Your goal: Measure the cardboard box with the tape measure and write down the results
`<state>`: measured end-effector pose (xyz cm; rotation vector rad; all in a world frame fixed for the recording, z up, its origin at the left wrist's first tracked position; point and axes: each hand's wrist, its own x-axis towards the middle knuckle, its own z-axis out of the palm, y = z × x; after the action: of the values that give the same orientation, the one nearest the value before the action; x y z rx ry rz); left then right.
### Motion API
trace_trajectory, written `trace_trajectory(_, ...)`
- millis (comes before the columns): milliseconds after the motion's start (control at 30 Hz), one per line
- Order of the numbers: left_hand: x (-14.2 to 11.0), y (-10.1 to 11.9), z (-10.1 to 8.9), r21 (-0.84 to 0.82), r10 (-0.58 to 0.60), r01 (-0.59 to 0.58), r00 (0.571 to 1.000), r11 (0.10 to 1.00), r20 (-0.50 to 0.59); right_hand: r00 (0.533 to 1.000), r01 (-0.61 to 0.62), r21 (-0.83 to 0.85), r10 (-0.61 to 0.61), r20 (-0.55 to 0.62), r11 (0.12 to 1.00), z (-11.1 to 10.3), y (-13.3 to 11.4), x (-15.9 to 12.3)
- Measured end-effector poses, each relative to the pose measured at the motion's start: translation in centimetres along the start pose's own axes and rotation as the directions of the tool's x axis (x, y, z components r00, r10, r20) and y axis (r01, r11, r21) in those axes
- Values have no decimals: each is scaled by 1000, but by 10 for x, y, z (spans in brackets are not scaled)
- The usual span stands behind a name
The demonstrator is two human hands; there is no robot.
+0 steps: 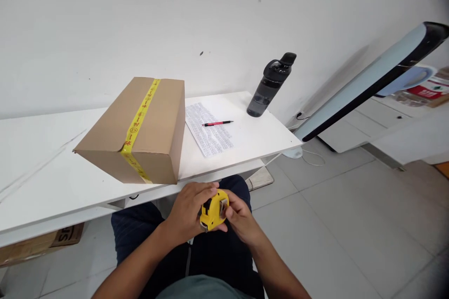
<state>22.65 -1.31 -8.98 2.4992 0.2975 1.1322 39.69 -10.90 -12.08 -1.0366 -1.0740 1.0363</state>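
Worktop point(87, 168), white with a grey vein near its left part, runs below a marked white wall point(217, 18) and ends above grey floor tiles point(336, 224). Beyond its right edge slants a pale panel point(365, 79) with a black rim. Below the left part of the near edge lies a brown carton point(38, 245) with a dark printed patch.

On the worktop, a closed cardboard box point(154, 121) sits at the near edge, a strip of yellow tape point(137, 119) with red print running across its top and down one side. Just to its right lies a sheet of paper point(210, 142) covered in dense text. A dark, see-through bottle point(270, 86) with a black lid stands by the right edge, closer to the far right corner than to the near one, with some liquid inside.

In front of the near edge, above the person's lap, the left hand point(189, 210) is curled around a yellow tape measure point(214, 211), its fingers over the upper side. The right hand point(243, 222) pinches the other side of the case, its thumb at the metal clip point(223, 207). Across the paper lies a red and black pen point(217, 123), its tip pointing toward the right edge.
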Motion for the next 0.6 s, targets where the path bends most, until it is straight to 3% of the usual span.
trace_trajectory(33, 3, 0, 3, -18, -15, 15, 1000, 1000, 11, 996, 78, -199, -84, -23, 977, -14, -6, 12)
trace_trajectory(67, 6, -1, 7, -25, -30, 30, 999, 999, 32, 980, 153, -425, -192, -50, 892, -29, -14, 28)
trace_trajectory(100, 12, -3, 12, -25, -42, 44, 997, 999, 64, 940, 187, -633, -324, -106, 751, -45, -21, 50)
trace_trajectory(133, 18, -5, 16, -20, -57, 59, 993, 998, 106, 920, 144, -792, -375, -114, 594, -61, -28, 73)
trace_trajectory(167, 25, -8, 21, -11, -78, 81, 985, 997, 154, 934, 77, -898, -345, -87, 434, -75, -34, 97)
trace_trajectory(233, 41, -16, 29, 13, -139, 140, 959, 990, 249, 985, -55, -988, -151, -77, 145, -94, -40, 137)
trace_trajectory(333, 61, -28, 34, 36, -214, 213, 932, 976, 294, 997, -63, -996, -35, -65, 70, -98, -38, 159)
trace_trajectory(500, 71, -48, 25, 86, -261, 247, 918, 965, 299, 999, -38, -994, -3, -38, 99, -85, -34, 158)
trace_trajectory(600, 69, -54, 25, 113, -378, 361, 873, 926, 308, 995, -95, -987, 4, -95, 133, -91, -36, 184)
